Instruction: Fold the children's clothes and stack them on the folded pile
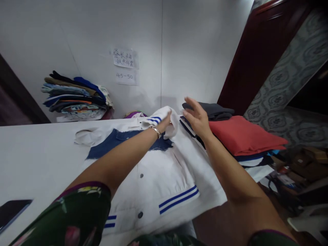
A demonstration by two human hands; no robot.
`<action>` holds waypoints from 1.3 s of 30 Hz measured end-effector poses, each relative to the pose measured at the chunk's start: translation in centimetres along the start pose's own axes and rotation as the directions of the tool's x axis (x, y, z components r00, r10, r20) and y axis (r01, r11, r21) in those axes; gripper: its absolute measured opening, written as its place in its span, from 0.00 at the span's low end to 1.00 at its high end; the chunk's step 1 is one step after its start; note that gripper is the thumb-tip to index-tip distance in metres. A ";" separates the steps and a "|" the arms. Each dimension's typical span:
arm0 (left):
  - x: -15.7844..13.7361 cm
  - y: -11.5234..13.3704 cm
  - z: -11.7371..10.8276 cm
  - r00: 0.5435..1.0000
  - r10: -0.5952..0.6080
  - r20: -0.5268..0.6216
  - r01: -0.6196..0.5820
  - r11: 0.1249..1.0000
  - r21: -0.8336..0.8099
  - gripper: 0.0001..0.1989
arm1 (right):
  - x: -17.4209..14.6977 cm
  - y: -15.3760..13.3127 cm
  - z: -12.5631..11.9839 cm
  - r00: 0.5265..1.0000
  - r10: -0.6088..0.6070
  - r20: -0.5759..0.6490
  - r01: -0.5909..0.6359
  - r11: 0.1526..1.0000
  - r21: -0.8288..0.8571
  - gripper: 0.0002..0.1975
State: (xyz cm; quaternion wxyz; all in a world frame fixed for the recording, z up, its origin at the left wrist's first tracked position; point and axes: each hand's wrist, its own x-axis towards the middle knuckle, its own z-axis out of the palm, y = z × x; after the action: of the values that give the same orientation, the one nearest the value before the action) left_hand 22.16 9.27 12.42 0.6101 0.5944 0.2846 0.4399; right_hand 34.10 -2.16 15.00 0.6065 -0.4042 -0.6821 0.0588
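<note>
A white jacket (164, 174) with a dark blue denim yoke, dark buttons and blue stripes along its hem lies spread on the white table (38, 153). My left hand (165, 125), with a silver bracelet at the wrist, is closed on the jacket's right-side sleeve (174, 124), whose striped cuff folds inward over the collar area. The left-side sleeve (89, 136) rests bunched on the table. My right hand (196, 118) is raised just right of the held sleeve, fingers apart and holding nothing.
Folded dark clothes (77, 97) are stacked at the back left. To the right, a pile has a red garment (246, 135) and a dark grey one (217, 111). A phone-like dark device (11, 212) lies front left. Paper notes (125, 66) hang on the wall.
</note>
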 end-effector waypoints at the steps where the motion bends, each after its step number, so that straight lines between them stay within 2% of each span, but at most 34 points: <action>1: 0.8 0.6 -0.5 0.999 -0.021 -0.027 0.020 0.999 -0.049 0.21 | -2.5 0.9 -0.3 0.994 0.107 -0.009 -0.107 0.994 -0.017 0.30; 2: 1.5 1.2 -1.1 0.997 -0.042 -0.058 0.035 0.993 -0.113 0.21 | -5.3 1.8 -0.6 0.967 0.254 0.009 -0.253 0.966 -0.050 0.31; 4: 2.9 2.5 -1.9 0.994 -0.070 -0.082 0.044 0.958 -0.284 0.19 | -11.6 3.2 -0.8 0.858 0.506 0.088 -0.490 0.858 -0.156 0.35; 6: 4.4 3.7 -2.0 0.995 -0.076 -0.058 0.043 0.896 -0.442 0.18 | -17.6 3.7 -0.6 0.742 0.649 0.171 -0.600 0.756 -0.262 0.39; 8: 5.9 4.4 -1.3 0.997 -0.069 -0.018 0.050 0.859 -0.509 0.19 | -22.2 3.4 -0.5 0.661 0.724 0.197 -0.654 0.685 -0.322 0.41; 9: 6.7 4.6 -0.8 0.998 -0.067 -0.004 0.055 0.850 -0.523 0.20 | -23.7 3.2 -0.5 0.636 0.746 0.196 -0.668 0.660 -0.344 0.41; 12: 8.6 4.8 0.7 0.998 -0.060 0.001 0.051 0.842 -0.537 0.21 | -25.7 2.8 -0.9 0.602 0.789 0.121 -0.719 0.602 -0.348 0.38; 17: 10.4 4.8 1.8 0.997 -0.051 -0.060 0.008 0.830 -0.558 0.22 | -25.7 2.9 -1.3 0.520 0.854 0.005 -0.830 0.507 -0.233 0.40; 20: 11.0 4.8 1.2 0.995 -0.055 -0.085 -0.003 0.826 -0.564 0.22 | -25.1 2.3 -1.2 0.527 0.848 0.052 -0.840 0.529 -0.119 0.38; 24: 11.3 5.3 -0.9 0.992 -0.055 -0.116 -0.023 0.814 -0.581 0.21 | -23.4 0.4 -0.9 0.616 0.772 0.155 -0.782 0.623 0.006 0.28; 27: 10.8 6.4 -3.7 0.987 -0.031 -0.157 -0.069 0.805 -0.589 0.19 | -21.9 -1.5 -0.1 0.656 0.734 0.178 -0.741 0.670 -0.033 0.24; 29: 10.0 7.3 -6.1 0.980 -0.015 -0.199 -0.105 0.809 -0.578 0.19 | -20.7 -2.9 1.0 0.665 0.716 0.212 -0.716 0.692 -0.089 0.22; 32: 8.4 8.8 -10.2 0.959 0.003 -0.284 -0.160 0.832 -0.531 0.19 | -19.0 -5.2 3.2 0.662 0.691 0.291 -0.665 0.720 -0.199 0.21; 35: 6.7 9.4 -14.7 0.917 0.013 -0.398 -0.201 0.877 -0.436 0.15 | -17.6 -6.7 6.4 0.643 0.645 0.413 -0.572 0.763 -0.303 0.23; 37: 5.5 9.2 -17.7 0.874 0.022 -0.485 -0.191 0.934 -0.302 0.12 | -17.3 -6.9 8.9 0.625 0.604 0.495 -0.498 0.796 -0.344 0.24; 39: 4.1 8.5 -20.5 0.814 0.043 -0.579 -0.115 0.990 -0.088 0.08 | -17.7 -6.7 11.4 0.583 0.567 0.582 -0.440 0.822 -0.361 0.24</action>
State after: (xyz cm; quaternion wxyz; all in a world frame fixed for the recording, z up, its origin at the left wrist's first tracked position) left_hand 4.47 21.83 18.71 0.5110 0.4079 0.4040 0.6398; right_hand 19.84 -12.98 2.11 0.2403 -0.5849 -0.7107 0.3083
